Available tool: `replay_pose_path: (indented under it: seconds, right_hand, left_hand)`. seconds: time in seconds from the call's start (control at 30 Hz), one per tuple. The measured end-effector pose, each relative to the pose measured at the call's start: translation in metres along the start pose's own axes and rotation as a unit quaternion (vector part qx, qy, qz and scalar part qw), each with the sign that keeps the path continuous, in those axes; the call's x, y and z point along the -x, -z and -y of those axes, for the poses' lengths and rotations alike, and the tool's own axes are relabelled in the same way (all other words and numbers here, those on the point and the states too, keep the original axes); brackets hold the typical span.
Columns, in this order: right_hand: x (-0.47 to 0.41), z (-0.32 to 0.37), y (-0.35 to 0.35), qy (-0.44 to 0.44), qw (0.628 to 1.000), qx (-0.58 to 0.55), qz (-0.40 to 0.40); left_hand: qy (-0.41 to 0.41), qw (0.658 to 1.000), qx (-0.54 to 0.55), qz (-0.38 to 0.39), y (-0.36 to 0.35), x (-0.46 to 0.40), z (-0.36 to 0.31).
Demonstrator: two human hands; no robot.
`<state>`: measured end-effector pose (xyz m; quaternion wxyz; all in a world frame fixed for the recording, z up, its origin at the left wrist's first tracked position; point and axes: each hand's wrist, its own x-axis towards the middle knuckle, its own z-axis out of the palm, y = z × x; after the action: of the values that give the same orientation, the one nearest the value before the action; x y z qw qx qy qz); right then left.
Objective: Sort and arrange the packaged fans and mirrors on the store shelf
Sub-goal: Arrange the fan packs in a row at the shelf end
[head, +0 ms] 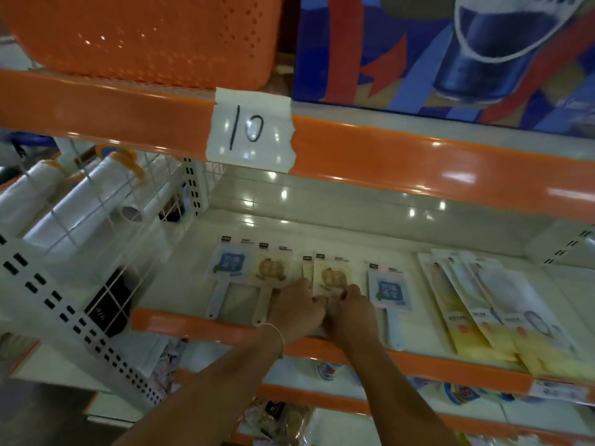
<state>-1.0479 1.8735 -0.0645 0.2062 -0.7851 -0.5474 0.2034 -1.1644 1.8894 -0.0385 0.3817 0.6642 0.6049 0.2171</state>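
On the white shelf (pixel 180 284), below the taped label marked 10 (pixel 251 130), both hands are pinching the lower edge of a yellow packaged fan (pixel 333 276); the left hand (pixel 297 309) and right hand (pixel 349 312) are touching. Left of that fan, a blue packaged fan (pixel 230 262) is lying flat beside another yellow one (pixel 273 268), while to its right long yellow packages (pixel 483 317) are overlapping.

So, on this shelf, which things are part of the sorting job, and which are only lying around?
Part of the job:
- yellow fan pack under left hand and right hand
- blue fan packs
- second yellow fan pack
- long yellow packets

Lying around:
- orange basket
- "10" label
- white rolls
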Motion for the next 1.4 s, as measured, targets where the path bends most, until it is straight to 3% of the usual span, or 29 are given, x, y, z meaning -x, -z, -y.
replay_pose_path:
  seconds: [0.33,0.5,0.7,1.0,1.17,1.4]
  right_hand:
    - [-0.002,-0.022,0.015,0.088,0.994,-0.027,0.059]
    - [-0.012,-0.024,0.027,0.08,0.997,-0.004,0.012]
    - [-0.024,-0.012,0.035,0.006,0.989,-0.122,0.08]
    - [-0.028,0.004,0.018,-0.007,0.991,-0.111,0.076]
    - [-0.031,0.009,0.012,-0.01,0.992,-0.105,0.063]
    - [-0.033,0.007,0.005,0.001,0.995,-0.091,0.043]
  left_hand:
    - [0.082,0.996,0.002,-0.015,-0.014,-0.008,-0.015]
    - [0.054,0.994,-0.071,-0.062,-0.013,-0.007,-0.01]
    - [0.038,0.99,-0.124,-0.052,-0.014,-0.006,-0.009]
    - [-0.046,0.966,-0.238,-0.094,0.004,-0.016,0.008]
    - [-0.056,0.975,-0.209,-0.06,0.019,-0.027,0.018]
    - [-0.118,0.954,-0.274,-0.04,0.017,-0.026,0.02]
